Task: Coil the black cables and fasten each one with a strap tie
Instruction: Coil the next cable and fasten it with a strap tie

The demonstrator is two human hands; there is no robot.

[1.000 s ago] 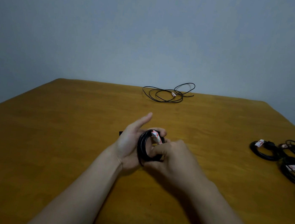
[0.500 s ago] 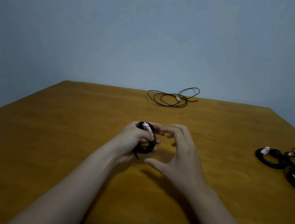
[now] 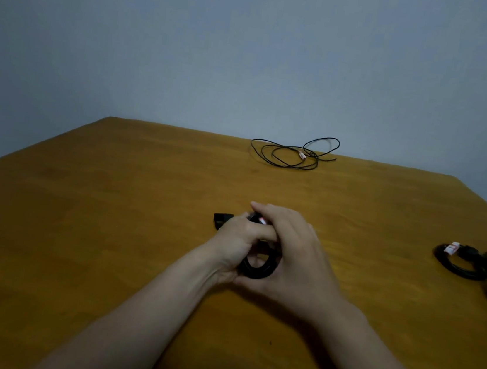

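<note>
Dim, flat light; soft shadows under forearms; slight blur; wide-angle edge distortion.

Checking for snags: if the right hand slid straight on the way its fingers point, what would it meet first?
Beyond the coiled cable the right hand grips, likely only bare table; the loose cable lies right of that line. Depth is unclear.
</note>
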